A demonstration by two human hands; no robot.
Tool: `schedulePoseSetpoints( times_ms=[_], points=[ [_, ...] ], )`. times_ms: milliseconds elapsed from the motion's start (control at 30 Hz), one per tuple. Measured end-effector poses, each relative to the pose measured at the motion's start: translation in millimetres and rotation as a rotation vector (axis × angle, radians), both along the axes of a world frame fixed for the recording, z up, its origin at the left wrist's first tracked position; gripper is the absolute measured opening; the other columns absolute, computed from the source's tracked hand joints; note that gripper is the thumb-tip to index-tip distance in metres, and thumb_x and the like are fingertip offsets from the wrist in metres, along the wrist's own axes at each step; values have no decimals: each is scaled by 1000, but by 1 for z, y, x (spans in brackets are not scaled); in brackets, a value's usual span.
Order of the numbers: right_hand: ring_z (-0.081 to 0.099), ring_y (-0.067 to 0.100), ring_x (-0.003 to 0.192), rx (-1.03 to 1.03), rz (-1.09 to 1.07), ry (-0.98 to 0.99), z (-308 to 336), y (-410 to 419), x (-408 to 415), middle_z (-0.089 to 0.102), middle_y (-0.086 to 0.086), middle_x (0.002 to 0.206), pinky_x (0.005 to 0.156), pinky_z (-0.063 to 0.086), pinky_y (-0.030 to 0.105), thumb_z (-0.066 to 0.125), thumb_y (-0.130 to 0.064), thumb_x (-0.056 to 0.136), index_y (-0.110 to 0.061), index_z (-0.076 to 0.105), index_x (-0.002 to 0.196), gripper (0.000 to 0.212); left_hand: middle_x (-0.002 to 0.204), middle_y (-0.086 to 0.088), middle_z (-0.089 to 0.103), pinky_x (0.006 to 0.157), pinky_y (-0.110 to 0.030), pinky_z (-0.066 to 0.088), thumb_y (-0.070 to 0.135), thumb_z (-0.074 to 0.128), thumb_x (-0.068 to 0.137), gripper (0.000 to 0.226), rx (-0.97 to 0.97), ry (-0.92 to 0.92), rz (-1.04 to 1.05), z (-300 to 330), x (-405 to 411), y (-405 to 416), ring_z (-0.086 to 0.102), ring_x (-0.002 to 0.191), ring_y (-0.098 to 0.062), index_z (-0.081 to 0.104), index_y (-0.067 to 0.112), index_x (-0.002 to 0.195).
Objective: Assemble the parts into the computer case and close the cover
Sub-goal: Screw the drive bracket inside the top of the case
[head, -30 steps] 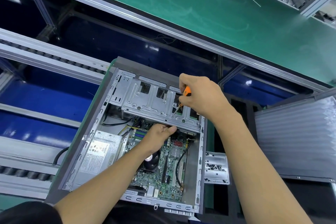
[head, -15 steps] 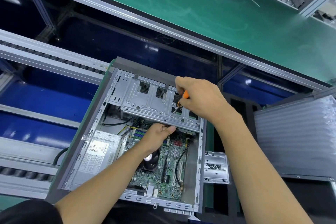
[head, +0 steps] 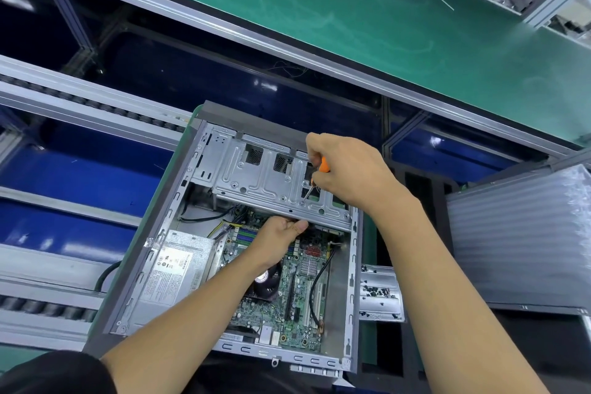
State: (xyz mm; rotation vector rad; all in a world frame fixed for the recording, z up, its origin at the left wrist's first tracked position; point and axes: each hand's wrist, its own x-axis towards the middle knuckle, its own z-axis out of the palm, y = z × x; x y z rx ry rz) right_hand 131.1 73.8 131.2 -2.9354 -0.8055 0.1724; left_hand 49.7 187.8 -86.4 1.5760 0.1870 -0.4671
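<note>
The open case (head: 352, 281) lay on its side below the green belt (head: 351, 19), its drive cage (head: 271, 182) spanning the far end. The right hand (head: 348, 169) pinched a screwdriver (head: 323, 165), tip on a cage screw, while the left hand (head: 281, 240) gripped the cage's near edge. The cage looked like stiff, light sheet metal with sharp edges, best held by that folded rim, clear of the fragile board (head: 300, 297) beneath.

Head view looks steeply down (close) into computer case (head: 353, 269).
</note>
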Motion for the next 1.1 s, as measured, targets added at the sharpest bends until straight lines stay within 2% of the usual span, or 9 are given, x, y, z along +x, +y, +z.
schedulePoseSetpoints(
  times_ms=[100,167,267,367,533,700,833,967,1100],
  points=[
    [46,15,60,-60,-33,-64,0,-1,0,47,-9,64,51,19,27,63,-32,85,-29,41,90,23,55,2,22,47,-26,21,55,61,89,54,-1,-3,-2,1,0,0,21,46,-10,31,21,61],
    [49,16,62,-65,-40,-50,0,-2,0,49,-8,69,52,20,27,60,-31,88,-28,42,89,18,54,2,22,47,-26,20,55,61,89,54,-10,-7,-5,2,0,0,21,45,-10,31,21,61],
    [52,12,68,31,-7,95,4,-4,0,48,-9,91,54,33,29,62,-18,83,-32,42,91,26,53,2,21,49,-28,18,49,61,95,55,-6,-6,-5,1,0,0,20,46,-11,30,22,58],
    [55,14,73,103,-19,169,6,-3,1,55,-9,90,56,44,36,61,-11,83,-32,40,93,32,54,1,21,51,-29,18,49,61,94,56,-5,-5,-4,2,0,0,20,46,-13,29,21,58],
    [47,16,57,-66,-74,-84,-3,-3,1,49,-5,64,50,24,29,59,-32,89,-28,38,95,22,53,1,21,50,-28,19,55,60,90,55,3,-18,-8,6,-1,1,20,45,-12,29,21,59],
    [53,4,70,28,-25,63,-1,-7,4,52,-11,90,55,31,27,67,-25,82,-33,43,89,26,53,0,21,51,-30,18,57,59,87,55,-6,-21,-4,9,-2,1,19,46,-12,30,20,59],
    [50,2,70,41,-11,71,0,-7,2,54,-13,82,54,28,27,64,-16,79,-30,42,86,27,52,2,21,51,-30,18,51,59,93,56,-4,-15,-9,7,-2,0,19,45,-11,29,21,57],
    [45,3,60,-46,-45,-50,-3,-3,0,52,-13,71,51,23,26,67,-29,79,-32,42,88,27,53,1,21,53,-31,18,47,60,96,55,3,-7,2,7,-1,0,20,47,-13,29,21,58],
    [55,16,67,-59,-32,-6,0,-5,0,54,-10,86,53,26,28,66,-30,83,-32,42,90,25,54,0,21,52,-31,18,49,59,95,55,0,-8,0,7,-1,-1,20,47,-13,31,20,58]
  ],
)
